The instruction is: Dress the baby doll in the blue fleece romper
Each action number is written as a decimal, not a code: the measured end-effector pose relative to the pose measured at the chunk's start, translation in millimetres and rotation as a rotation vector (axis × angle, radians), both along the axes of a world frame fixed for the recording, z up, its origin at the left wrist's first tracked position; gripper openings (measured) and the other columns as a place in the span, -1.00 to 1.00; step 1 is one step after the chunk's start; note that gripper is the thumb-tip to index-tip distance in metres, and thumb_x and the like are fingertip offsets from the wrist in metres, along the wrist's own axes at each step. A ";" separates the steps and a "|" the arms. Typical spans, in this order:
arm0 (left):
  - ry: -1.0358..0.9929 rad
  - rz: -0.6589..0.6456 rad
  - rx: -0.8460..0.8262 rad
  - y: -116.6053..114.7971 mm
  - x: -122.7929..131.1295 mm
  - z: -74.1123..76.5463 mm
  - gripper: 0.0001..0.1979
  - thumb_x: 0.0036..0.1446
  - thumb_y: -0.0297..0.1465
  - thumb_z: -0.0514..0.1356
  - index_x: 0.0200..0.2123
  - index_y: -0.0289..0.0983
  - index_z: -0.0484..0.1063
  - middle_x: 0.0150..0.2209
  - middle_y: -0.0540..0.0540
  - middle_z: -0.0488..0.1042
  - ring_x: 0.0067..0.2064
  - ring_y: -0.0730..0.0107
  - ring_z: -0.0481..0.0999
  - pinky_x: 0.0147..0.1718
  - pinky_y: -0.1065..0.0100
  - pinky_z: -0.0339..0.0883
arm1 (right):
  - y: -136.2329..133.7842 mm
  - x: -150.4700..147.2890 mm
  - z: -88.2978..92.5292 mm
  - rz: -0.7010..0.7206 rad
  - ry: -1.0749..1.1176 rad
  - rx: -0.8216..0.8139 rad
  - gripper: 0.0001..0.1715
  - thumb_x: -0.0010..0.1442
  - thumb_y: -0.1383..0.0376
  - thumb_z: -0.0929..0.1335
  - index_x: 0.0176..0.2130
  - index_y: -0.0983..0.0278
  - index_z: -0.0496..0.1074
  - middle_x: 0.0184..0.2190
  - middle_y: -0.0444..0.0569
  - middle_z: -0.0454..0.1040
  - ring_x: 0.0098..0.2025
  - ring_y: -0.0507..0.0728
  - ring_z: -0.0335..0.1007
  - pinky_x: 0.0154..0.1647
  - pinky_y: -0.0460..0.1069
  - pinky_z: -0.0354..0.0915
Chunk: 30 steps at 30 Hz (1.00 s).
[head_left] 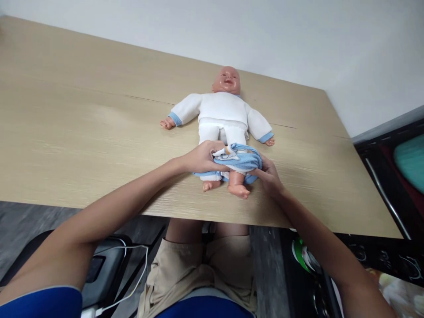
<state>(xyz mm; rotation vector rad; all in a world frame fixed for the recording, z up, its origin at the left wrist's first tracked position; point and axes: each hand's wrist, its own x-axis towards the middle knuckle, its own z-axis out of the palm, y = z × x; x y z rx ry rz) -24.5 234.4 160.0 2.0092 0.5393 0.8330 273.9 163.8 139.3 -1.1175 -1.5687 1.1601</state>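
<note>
A baby doll in a white top with light-blue cuffs and white leggings lies on its back on the wooden table, its head away from me. Bunched around its lower leg on my right is a pair of blue-and-white doll pants. My left hand grips the bunched cloth on one side, thumb on top. On the other side my right hand pinches the same cloth near the edge. The doll's bare feet stick out toward me, below the cloth. More blue cloth shows behind the other foot.
The wooden table reaches back to a white wall. At the right stands a dark frame with a teal item. Below the table edge are a grey device with a white cable on my left and a green-and-white round item on my right.
</note>
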 end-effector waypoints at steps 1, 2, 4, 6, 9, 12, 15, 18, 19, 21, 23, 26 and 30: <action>0.004 -0.010 -0.002 0.4 0.2 0.0 -0.60 0.25 -0.04 0.61 -0.22 -0.25 0.70 -0.24 -0.11 0.67 -0.22 0.24 0.64 -0.18 0.24 0.53 | 0.6 0.8 -1.1 0.012 0.002 -0.013 -0.40 0.33 -0.15 0.68 0.20 0.04 0.74 0.15 0.00 0.83 0.24 0.52 0.73 0.43 0.43 0.59; 0.012 -0.019 -0.003 0.7 0.8 0.2 -0.58 0.26 -0.01 0.60 -0.19 -0.24 0.71 -0.22 -0.11 0.67 -0.20 0.22 0.65 -0.17 0.23 0.53 | 1.2 1.5 -2.1 0.020 0.000 -0.018 -0.38 0.33 -0.15 0.69 0.23 0.03 0.74 0.17 0.00 0.83 0.27 0.53 0.74 0.44 0.44 0.60; 0.025 -0.019 -0.001 0.9 2.4 1.5 -0.53 0.26 0.06 0.60 -0.14 -0.23 0.70 -0.19 -0.12 0.67 -0.18 0.19 0.64 -0.14 0.21 0.54 | 2.4 2.7 -4.0 0.023 -0.003 -0.016 -0.33 0.34 -0.16 0.68 0.28 0.03 0.71 0.19 0.02 0.82 0.28 0.53 0.74 0.42 0.44 0.62; 0.047 -0.028 0.029 1.0 3.0 4.2 -0.47 0.25 0.12 0.60 -0.11 -0.22 0.69 -0.18 -0.12 0.65 -0.17 0.17 0.63 -0.13 0.19 0.52 | 3.1 3.8 -6.0 0.027 -0.013 -0.002 -0.27 0.33 -0.19 0.68 0.31 0.04 0.68 0.21 0.05 0.81 0.27 0.53 0.74 0.41 0.43 0.64; 0.098 -0.053 0.154 3.0 -5.2 8.0 -0.46 0.31 0.17 0.54 -0.15 -0.20 0.66 -0.19 -0.14 0.62 -0.13 0.11 0.59 -0.07 0.14 0.51 | 2.0 6.1 -8.0 0.012 -0.044 0.041 -0.20 0.27 -0.24 0.70 0.28 0.08 0.66 0.20 0.11 0.77 0.27 0.53 0.71 0.39 0.42 0.63; 0.111 -0.002 0.318 8.5 -29.5 6.6 -0.54 0.35 0.10 0.51 -0.01 -0.15 0.68 -0.02 -0.22 0.72 0.07 -0.05 0.63 0.22 -0.02 0.48 | -0.9 9.6 -6.2 0.006 -0.053 0.070 -0.14 0.22 -0.26 0.71 0.27 0.09 0.62 0.17 0.10 0.73 0.24 0.49 0.68 0.38 0.39 0.62; 0.102 0.054 0.393 14.3 -59.5 1.1 -0.48 0.23 0.03 0.60 0.11 -0.10 0.69 0.28 -0.27 0.71 0.30 -0.16 0.61 0.51 -0.20 0.27 | -3.7 11.0 0.0 0.072 -0.029 0.069 -0.26 0.30 -0.27 0.66 0.23 0.07 0.64 0.06 0.03 0.70 0.10 0.39 0.66 0.25 0.30 0.64; 0.089 0.092 0.314 16.2 -76.2 -2.1 -0.52 0.18 0.02 0.62 0.01 -0.09 0.70 0.35 -0.27 0.68 0.36 -0.18 0.59 0.55 -0.26 0.26 | -5.1 5.0 6.5 0.073 -0.023 0.042 -0.41 0.42 -0.30 0.57 0.09 0.07 0.67 -0.10 -0.02 0.65 -0.07 0.31 0.59 0.02 0.19 0.61; 0.073 0.095 0.262 16.3 -77.4 -1.9 -0.56 0.21 0.03 0.61 -0.03 -0.10 0.70 0.33 -0.27 0.68 0.35 -0.16 0.60 0.52 -0.24 0.32 | -4.9 1.0 8.1 0.039 -0.024 0.029 -0.43 0.45 -0.31 0.54 0.04 0.08 0.67 -0.14 -0.03 0.62 -0.11 0.28 0.55 -0.04 0.16 0.58; 0.029 0.090 0.128 17.4 -75.1 0.1 -0.59 0.28 0.03 0.58 -0.09 -0.13 0.68 0.20 -0.27 0.72 0.25 -0.08 0.65 0.38 -0.14 0.49 | -1.9 -9.3 9.9 -0.053 -0.016 0.028 -0.43 0.48 -0.32 0.52 -0.06 0.09 0.64 -0.22 -0.07 0.57 -0.18 0.23 0.47 -0.10 0.12 0.53; -0.024 0.103 -0.022 21.9 -69.7 2.4 -0.56 0.30 0.06 0.58 -0.11 -0.15 0.63 -0.06 -0.19 0.71 0.00 0.07 0.66 0.08 0.05 0.60 | 5.5 -20.3 10.5 -0.139 0.009 0.077 -0.44 0.49 -0.31 0.50 -0.12 0.09 0.59 -0.25 -0.10 0.51 -0.19 0.20 0.43 -0.08 0.09 0.50; -0.110 0.193 -0.218 34.0 -61.9 1.2 -0.46 0.29 0.13 0.59 -0.14 -0.14 0.51 -0.38 0.03 0.45 -0.37 0.32 0.40 -0.36 0.26 0.37 | 25.3 -33.5 8.7 -0.237 0.007 0.162 -0.46 0.54 -0.28 0.47 -0.15 0.08 0.53 -0.26 -0.13 0.42 -0.18 0.18 0.39 0.01 0.07 0.50; -0.120 0.249 -0.348 41.5 -60.6 -8.2 -0.39 0.24 0.18 0.59 -0.16 -0.18 0.49 -0.41 0.08 0.40 -0.42 0.40 0.35 -0.44 0.37 0.25 | 54.5 -41.4 -1.4 -0.343 0.062 0.102 -0.33 0.44 -0.42 0.48 -0.14 0.08 0.50 -0.21 -0.09 0.48 -0.02 0.23 0.50 0.27 0.14 0.56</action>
